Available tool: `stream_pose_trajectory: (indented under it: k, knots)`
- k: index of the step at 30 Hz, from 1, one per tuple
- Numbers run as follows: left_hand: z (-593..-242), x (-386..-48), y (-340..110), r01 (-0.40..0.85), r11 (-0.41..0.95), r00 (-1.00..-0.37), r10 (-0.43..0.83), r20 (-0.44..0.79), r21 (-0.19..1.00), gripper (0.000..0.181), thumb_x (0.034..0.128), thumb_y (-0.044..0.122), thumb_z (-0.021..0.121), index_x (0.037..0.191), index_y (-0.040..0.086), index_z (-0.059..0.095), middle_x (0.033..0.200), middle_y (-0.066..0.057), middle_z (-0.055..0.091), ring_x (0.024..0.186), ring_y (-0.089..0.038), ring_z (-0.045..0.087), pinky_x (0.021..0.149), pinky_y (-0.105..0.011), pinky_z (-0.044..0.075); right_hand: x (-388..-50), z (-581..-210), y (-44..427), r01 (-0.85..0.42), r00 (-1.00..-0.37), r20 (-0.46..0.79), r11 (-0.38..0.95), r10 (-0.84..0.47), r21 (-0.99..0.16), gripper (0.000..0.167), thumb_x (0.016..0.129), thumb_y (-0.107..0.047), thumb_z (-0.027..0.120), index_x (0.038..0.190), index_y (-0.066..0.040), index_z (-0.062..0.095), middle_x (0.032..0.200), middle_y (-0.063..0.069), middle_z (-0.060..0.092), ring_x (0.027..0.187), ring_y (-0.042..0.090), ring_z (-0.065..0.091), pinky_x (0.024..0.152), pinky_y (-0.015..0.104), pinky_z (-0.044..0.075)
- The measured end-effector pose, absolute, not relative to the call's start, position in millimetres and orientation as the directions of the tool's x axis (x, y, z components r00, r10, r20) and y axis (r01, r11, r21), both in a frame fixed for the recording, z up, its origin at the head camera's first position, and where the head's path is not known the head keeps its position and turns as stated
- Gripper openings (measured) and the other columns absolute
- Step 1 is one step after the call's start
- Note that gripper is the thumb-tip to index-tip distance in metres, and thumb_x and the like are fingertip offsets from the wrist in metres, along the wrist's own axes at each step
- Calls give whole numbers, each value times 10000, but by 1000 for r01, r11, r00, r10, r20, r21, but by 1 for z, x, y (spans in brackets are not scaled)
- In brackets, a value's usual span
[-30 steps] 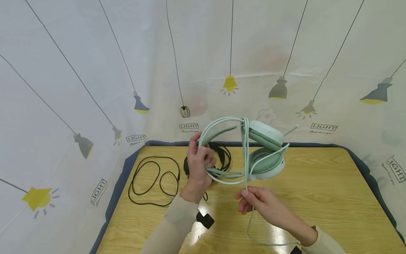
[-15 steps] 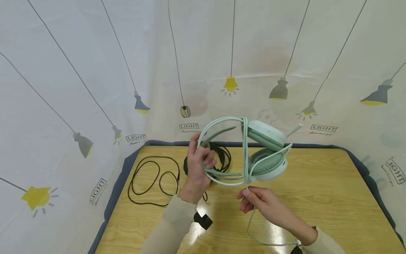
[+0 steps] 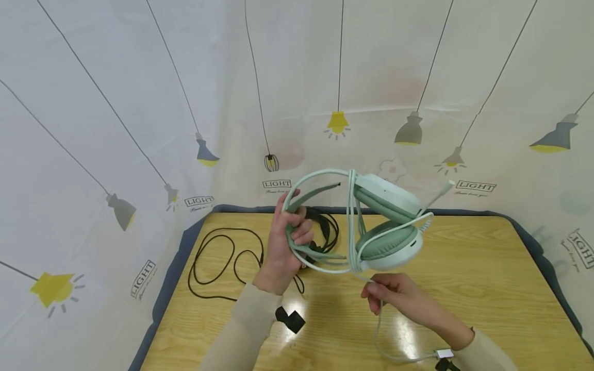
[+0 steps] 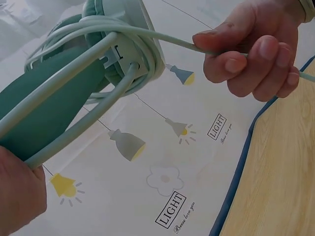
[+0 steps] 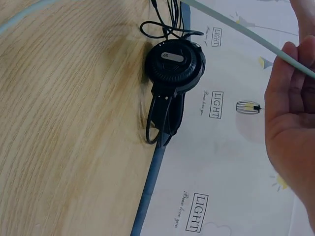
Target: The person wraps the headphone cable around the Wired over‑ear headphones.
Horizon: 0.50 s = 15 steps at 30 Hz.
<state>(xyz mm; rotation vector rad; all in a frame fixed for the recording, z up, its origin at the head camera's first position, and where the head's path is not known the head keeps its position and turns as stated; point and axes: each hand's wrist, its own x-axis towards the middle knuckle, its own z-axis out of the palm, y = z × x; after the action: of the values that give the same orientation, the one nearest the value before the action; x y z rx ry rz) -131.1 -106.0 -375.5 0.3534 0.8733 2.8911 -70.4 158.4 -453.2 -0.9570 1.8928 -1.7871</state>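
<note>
A mint-green and white headset [image 3: 392, 196] is held up above the table, its headband toward the left and its ear cups toward the right. My left hand [image 3: 283, 242] grips the headband. Several turns of pale green cable [image 3: 351, 221] wrap around the headset beside the ear cups. Below the lower cup, my right hand [image 3: 401, 296] pinches the loose length of this cable, taut in the left wrist view. From there the cable hangs down to a pale plug [image 3: 444, 353] near the right wrist. A microphone boom [image 3: 438, 196] sticks out at upper right.
Behind my left hand, a black headset [image 5: 172, 64] with bundled cable lies at the table's back edge. A loose black cable [image 3: 204, 297] is looped on the left of the wooden table [image 3: 487, 268]. A lamp-printed curtain [image 3: 297, 77] surrounds the back and sides.
My right hand has moved a little right and down, still pinching the cable. The headset has turned slightly, with the microphone boom swinging farther out to the right. The left hand keeps its grip.
</note>
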Motion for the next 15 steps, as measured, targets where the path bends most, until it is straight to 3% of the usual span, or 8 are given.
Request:
stream_pose_trajectory:
  k: [7,11,15]
  knots:
    - [-378,-130,-109,-74,-835,-942,239,237,546,479,881,-42,354,1239,182,581,715,67,396,482,-26,246,405,-120,319,-77,-458,164,-177,-653,220,-137,-725,-975,155,1053,63,441,996,-15,562,820,197,556,732,207,580,715,354,557]
    - [-379,-128,-110,-120,-842,-920,294,261,525,487,890,-39,353,1252,179,596,737,65,423,485,-26,254,413,-120,326,-80,-458,164,-277,-636,292,-142,-715,-950,172,1008,119,480,1009,-10,594,866,184,615,777,187,637,689,381,588]
    - [-378,-128,-111,-147,-854,-902,323,287,500,489,893,-49,367,1258,175,603,747,58,433,493,-39,238,420,-123,329,-82,-461,168,-297,-665,268,-81,-697,-951,143,985,111,524,956,-4,603,829,180,617,802,180,684,701,409,607]
